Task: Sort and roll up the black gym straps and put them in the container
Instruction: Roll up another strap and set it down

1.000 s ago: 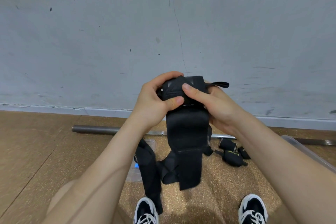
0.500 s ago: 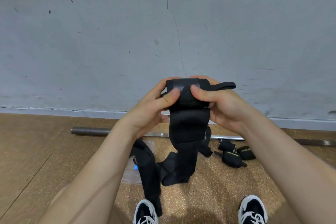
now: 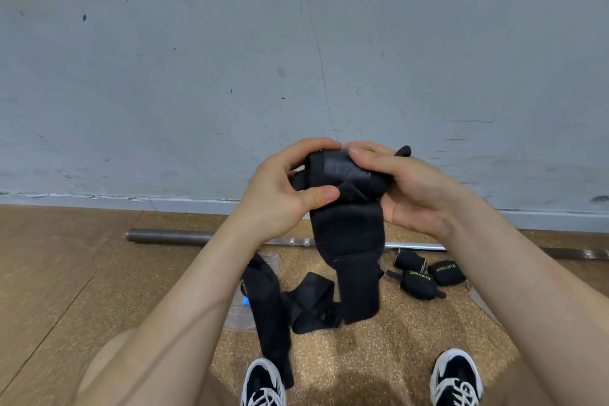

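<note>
Both hands hold a black gym strap (image 3: 347, 231) up in front of the grey wall. Its top end is wound into a roll and the rest hangs down to the floor. My left hand (image 3: 283, 194) grips the roll's left side, thumb pressed on its front. My right hand (image 3: 415, 191) grips the right side, fingers curled over the top. Another loose black strap (image 3: 272, 316) lies on the floor below my left arm. Three rolled straps (image 3: 423, 275) with yellow lettering sit on the floor to the right. A clear plastic container (image 3: 242, 313) lies under the loose strap, mostly hidden.
A metal barbell bar (image 3: 171, 237) lies along the wall's foot. Part of a clear plastic lid or bin edge (image 3: 484, 305) shows at the right beside my arm. My two black-and-white shoes (image 3: 263, 382) stand on the cork floor at the bottom.
The roll at the strap's top has been turned further, and the hanging tail has shortened. Both hands shifted their grip around the roll and stayed at the same height.
</note>
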### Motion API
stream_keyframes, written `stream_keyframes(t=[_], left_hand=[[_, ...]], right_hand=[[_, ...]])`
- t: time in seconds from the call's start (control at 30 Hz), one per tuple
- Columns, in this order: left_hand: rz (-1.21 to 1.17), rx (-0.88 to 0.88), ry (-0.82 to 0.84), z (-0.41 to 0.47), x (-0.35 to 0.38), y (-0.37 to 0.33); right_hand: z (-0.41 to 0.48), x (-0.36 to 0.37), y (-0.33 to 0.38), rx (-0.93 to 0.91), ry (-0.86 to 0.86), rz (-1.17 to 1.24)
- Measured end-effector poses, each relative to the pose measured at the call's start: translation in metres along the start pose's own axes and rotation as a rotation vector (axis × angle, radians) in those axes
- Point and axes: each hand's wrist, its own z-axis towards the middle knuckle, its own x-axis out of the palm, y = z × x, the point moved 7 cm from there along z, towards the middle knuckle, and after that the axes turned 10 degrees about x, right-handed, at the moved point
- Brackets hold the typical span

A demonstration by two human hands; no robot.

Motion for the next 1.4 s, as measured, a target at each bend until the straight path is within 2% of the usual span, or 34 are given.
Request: stream_keyframes(t=[0.17,0.2,0.23,0.27,0.33,0.4,0.6,0.77,0.9,1.0,1.1,1.23,1.4], left_hand=[[-0.372,-0.226,-0.32,-0.006,-0.015,0.019],[-0.327,-0.24,-0.363,-0.008,-0.021,0.022],[-0.178,-0.205,-0.377,-0.008,-0.028,0.022],[0.041,-0.121,-0.346,-0.009,-0.031,0.018],[0.438,0.098,-0.181,-0.009,-0.019,0.006],[0.647,0.274,-0.049,-0.009,0.0,-0.001],[0.772,0.532,-0.072,-0.014,0.013,-0.026],[0.843,0.67,0.063,-0.018,0.028,-0.034],[0.726,0.553,0.234,-0.02,0.031,-0.03],[0.783,0.444,0.352,-0.021,0.034,-0.026],[0.828,0.46,0.405,-0.026,0.041,-0.03],[0.791,0.468,0.401,-0.031,0.042,-0.036],[0.595,0.325,0.238,-0.024,0.034,-0.031]], right_hand=[[0.002,-0.01,0.015,-0.157,-0.046,0.239],[0.001,-0.013,0.019,-0.184,-0.056,0.266],[-0.001,-0.016,0.023,-0.206,-0.066,0.283],[-0.002,-0.019,0.025,-0.222,-0.073,0.292],[-0.003,-0.023,0.028,-0.236,-0.082,0.295],[-0.003,-0.024,0.028,-0.234,-0.082,0.281],[-0.002,-0.023,0.024,-0.212,-0.11,0.225],[-0.001,-0.022,0.022,-0.194,-0.1,0.212],[0.0,-0.023,0.02,-0.182,-0.153,0.149],[0.002,-0.027,0.016,-0.17,-0.217,0.093],[0.001,-0.035,0.017,-0.196,-0.301,0.069],[-0.003,-0.042,0.02,-0.263,-0.377,-0.036],[-0.005,-0.017,0.02,-0.39,-0.354,-0.514]])
